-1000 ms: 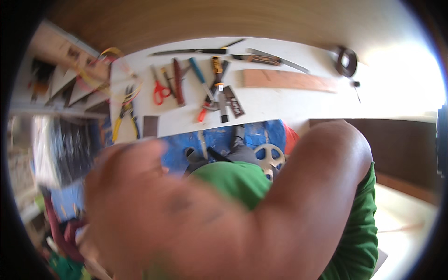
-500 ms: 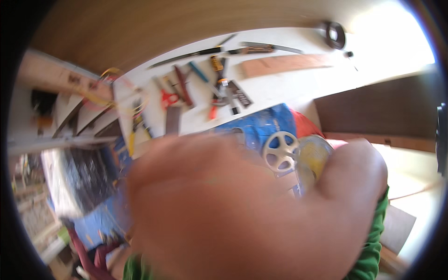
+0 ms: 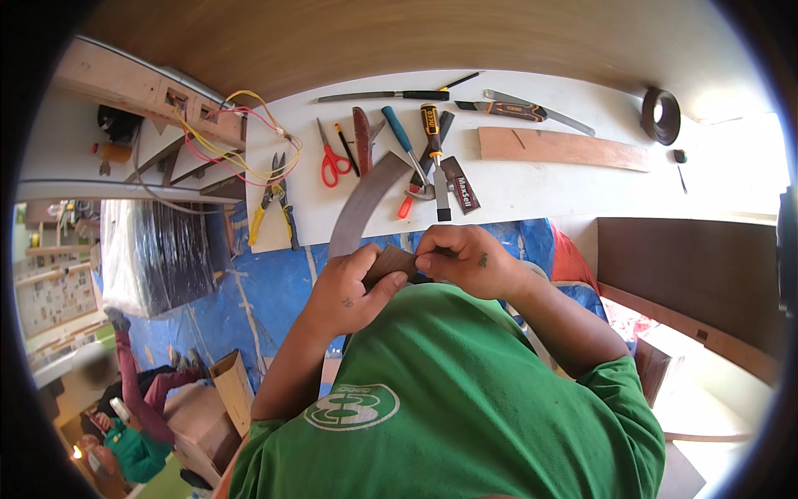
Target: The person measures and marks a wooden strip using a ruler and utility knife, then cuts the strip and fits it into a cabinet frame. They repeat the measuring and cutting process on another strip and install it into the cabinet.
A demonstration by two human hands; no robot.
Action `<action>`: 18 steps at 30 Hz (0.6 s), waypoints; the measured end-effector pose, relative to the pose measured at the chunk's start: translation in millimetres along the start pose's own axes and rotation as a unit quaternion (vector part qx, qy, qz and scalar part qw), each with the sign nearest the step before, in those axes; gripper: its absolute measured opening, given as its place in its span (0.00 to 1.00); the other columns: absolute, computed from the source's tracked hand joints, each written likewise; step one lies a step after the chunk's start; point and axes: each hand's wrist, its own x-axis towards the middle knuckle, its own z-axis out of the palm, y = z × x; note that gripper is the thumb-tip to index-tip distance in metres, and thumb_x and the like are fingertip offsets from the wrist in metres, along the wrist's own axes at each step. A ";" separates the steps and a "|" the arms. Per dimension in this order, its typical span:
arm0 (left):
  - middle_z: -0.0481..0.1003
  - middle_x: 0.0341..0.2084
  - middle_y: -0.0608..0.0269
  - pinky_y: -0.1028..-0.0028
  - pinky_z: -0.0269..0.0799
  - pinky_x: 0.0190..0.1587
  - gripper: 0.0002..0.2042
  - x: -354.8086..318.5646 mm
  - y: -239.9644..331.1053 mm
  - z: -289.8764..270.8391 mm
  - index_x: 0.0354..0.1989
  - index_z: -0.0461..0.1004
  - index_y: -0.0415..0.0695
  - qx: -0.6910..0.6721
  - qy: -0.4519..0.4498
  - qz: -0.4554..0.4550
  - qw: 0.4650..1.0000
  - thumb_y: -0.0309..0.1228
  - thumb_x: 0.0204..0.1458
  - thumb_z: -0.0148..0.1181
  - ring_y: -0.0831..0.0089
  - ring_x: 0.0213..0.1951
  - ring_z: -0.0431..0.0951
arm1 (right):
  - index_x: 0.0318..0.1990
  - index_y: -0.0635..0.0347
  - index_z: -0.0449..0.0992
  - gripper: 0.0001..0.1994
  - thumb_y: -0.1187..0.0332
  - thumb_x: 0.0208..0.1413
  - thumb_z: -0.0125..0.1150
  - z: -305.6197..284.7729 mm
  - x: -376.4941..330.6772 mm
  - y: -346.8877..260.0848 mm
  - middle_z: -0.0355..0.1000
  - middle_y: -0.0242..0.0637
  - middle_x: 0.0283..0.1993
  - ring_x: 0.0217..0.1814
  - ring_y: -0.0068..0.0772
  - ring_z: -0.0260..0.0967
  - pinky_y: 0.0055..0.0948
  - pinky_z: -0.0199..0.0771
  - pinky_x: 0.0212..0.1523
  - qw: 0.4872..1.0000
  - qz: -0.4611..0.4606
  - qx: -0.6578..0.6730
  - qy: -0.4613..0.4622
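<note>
Close against my chest, just above my green shirt point(image 3: 465, 399), I am gripping a long dark strip point(image 3: 366, 200) of thin banding with both hands. My left hand point(image 3: 349, 287) is pinching its near end from below, thumb pressing against the flat face, fingers closed on it. My right hand point(image 3: 465, 259) is coming in from the other side, fingertips together on the same end, so both hands are clamped on the strip and nearly touching each other. From my hands the strip is curving up and away, arching over the edge of the white worktop point(image 3: 532, 187) toward the tools lying there. Red-handled scissors point(image 3: 332, 158) are lying just left of the strip's far end, and a blue-handled screwdriver point(image 3: 403, 141) and a yellow-and-black one point(image 3: 432, 137) are lying just right of it. A wooden board point(image 3: 561, 148) is resting farther right, and a dark roll of banding point(image 3: 661, 116) is sitting near the far right corner. Pliers with yellow grips point(image 3: 270, 204) are lying at the left edge.
</note>
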 end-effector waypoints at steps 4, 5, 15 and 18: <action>0.81 0.38 0.50 0.62 0.77 0.39 0.27 -0.4 4.9 26.2 0.56 0.73 0.36 0.085 0.176 0.071 0.978 0.32 0.49 0.76 0.54 0.37 0.83 | 0.42 0.63 0.75 0.06 0.71 0.71 0.59 -12.9 6.3 -11.0 0.72 0.26 0.31 0.34 0.17 0.67 0.24 0.69 0.36 0.998 0.045 0.040 -0.017; 0.80 0.39 0.50 0.61 0.75 0.39 0.31 -1.9 3.5 33.8 0.58 0.73 0.37 0.134 0.247 0.127 0.951 0.31 0.45 0.78 0.51 0.38 0.81 | 0.42 0.63 0.74 0.06 0.70 0.72 0.59 -13.6 9.3 -9.5 0.71 0.26 0.31 0.34 0.17 0.67 0.23 0.69 0.36 0.997 0.023 0.078 -0.013; 0.74 0.51 0.46 0.57 0.74 0.54 0.38 -57.1 -35.3 59.7 0.65 0.71 0.36 0.219 0.352 -0.020 0.910 0.21 0.38 0.70 0.49 0.51 0.76 | 0.39 0.61 0.73 0.12 0.61 0.72 0.60 -10.4 27.6 16.2 0.70 0.27 0.29 0.30 0.18 0.67 0.24 0.67 0.32 0.982 0.127 0.110 -0.086; 0.71 0.53 0.44 0.57 0.72 0.58 0.35 -77.0 -44.3 65.8 0.66 0.70 0.34 0.218 0.370 -0.065 0.901 0.19 0.42 0.63 0.48 0.53 0.74 | 0.35 0.63 0.72 0.17 0.58 0.70 0.63 -4.5 27.8 33.1 0.67 0.31 0.25 0.27 0.21 0.61 0.30 0.64 0.30 0.990 0.103 0.024 -0.097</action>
